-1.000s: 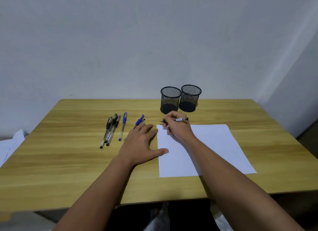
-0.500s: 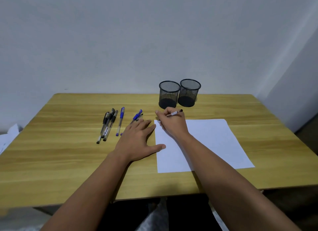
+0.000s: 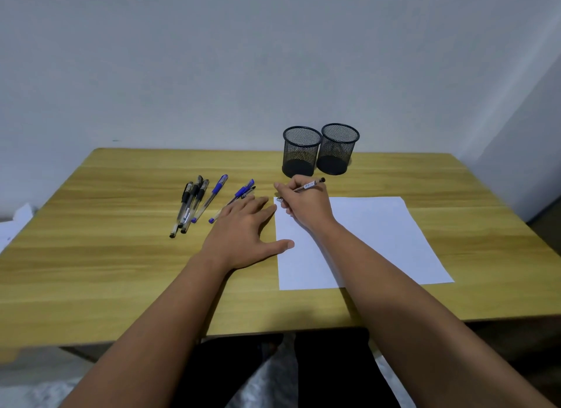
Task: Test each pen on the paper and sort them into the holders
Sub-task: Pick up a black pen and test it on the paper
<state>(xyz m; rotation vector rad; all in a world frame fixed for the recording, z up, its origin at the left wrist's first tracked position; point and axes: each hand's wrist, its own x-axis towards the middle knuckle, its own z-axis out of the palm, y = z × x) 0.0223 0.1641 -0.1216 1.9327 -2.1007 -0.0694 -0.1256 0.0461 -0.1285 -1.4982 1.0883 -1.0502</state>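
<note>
Right hand (image 3: 306, 205) curled closed around a pen (image 3: 308, 185) in a writing grip, tip down at the far left corner of the white paper (image 3: 376, 237), back end angled up toward the two black mesh holders (image 3: 320, 149) standing side by side just beyond. Left hand (image 3: 246, 234) flat and spread on the wooden surface (image 3: 106, 255), gripping nothing, thumb tip resting on the paper's left edge, fingertips near two blue pens (image 3: 236, 199). Further left, a cluster of black pens (image 3: 189, 207) plus one more blue pen (image 3: 212, 196), lying loose on the surface, apart from both hands.
</note>
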